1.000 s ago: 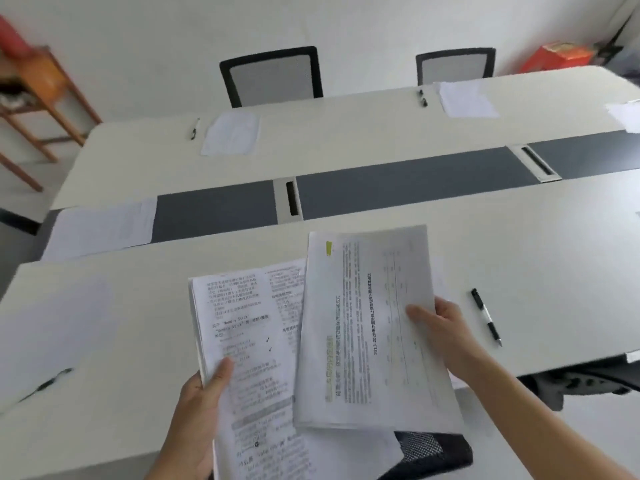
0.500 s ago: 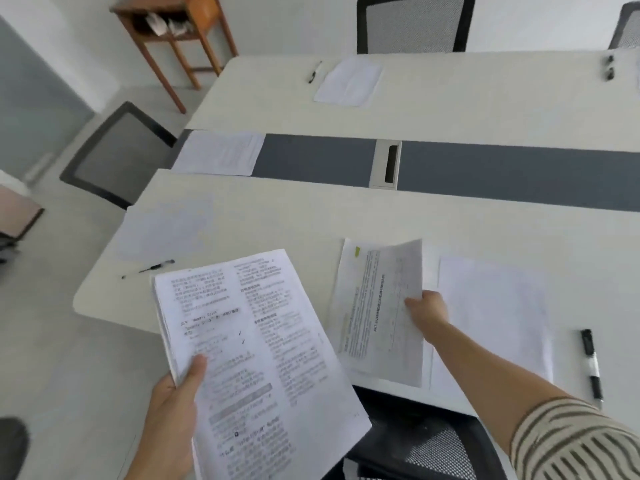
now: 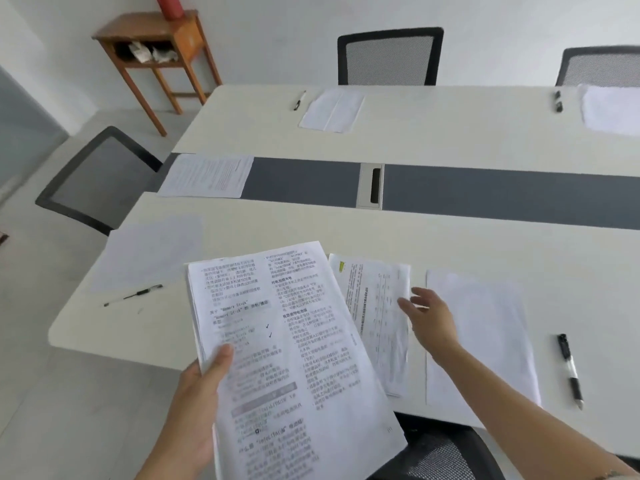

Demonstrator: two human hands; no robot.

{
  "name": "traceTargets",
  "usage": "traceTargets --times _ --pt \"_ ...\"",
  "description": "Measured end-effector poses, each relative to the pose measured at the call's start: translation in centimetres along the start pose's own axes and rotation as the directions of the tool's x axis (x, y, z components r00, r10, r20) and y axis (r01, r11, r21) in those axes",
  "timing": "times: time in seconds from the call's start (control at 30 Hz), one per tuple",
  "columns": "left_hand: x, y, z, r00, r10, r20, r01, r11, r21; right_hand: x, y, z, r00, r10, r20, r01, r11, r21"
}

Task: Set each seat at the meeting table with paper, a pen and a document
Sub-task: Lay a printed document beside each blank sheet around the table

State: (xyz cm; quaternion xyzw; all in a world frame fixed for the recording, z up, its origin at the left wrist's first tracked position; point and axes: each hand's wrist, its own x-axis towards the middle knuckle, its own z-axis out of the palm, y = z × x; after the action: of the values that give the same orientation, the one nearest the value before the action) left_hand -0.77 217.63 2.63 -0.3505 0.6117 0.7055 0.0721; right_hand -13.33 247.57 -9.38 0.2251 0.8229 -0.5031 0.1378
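Head view: document (image 3: 374, 306) lay on the table (image 3: 450, 244) beside blank paper (image 3: 485, 323), pen (image 3: 569, 368) beyond.
The left hand (image 3: 194, 393) pinched the stack (image 3: 294, 341) in its grip; the right hand (image 3: 429, 317) had an open grip at the document, best nudged square with flat fingers.

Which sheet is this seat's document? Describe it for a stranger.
At the near edge of the long white meeting table, a blank white sheet lies left of a black pen. The printed document lies left of that, by the right hand. Only it carries a yellow-green corner mark.
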Motion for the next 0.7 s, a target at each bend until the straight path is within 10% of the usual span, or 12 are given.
traceTargets --times 0.17,0.4,0.7 --pt "1.6 1.9 2.0 0.979 -0.002 0.205 0.003 1.0 -0.007 -9.9 -3.8 -1.5 0.952 -0.106 0.288 -0.019 0.916 0.4" --pt "2.7 2.2 6.2 0.869 -0.064 0.491 0.014 0.994 0.104 -15.9 -2.0 -2.4 0.992 0.033 -0.119 0.033 0.859 0.512" --pt "-1.4 0.0 12.3 0.592 -0.191 0.783 -0.015 0.969 0.248 -24.9 3.9 -5.9 0.856 0.218 -0.468 0.154 0.757 0.635"
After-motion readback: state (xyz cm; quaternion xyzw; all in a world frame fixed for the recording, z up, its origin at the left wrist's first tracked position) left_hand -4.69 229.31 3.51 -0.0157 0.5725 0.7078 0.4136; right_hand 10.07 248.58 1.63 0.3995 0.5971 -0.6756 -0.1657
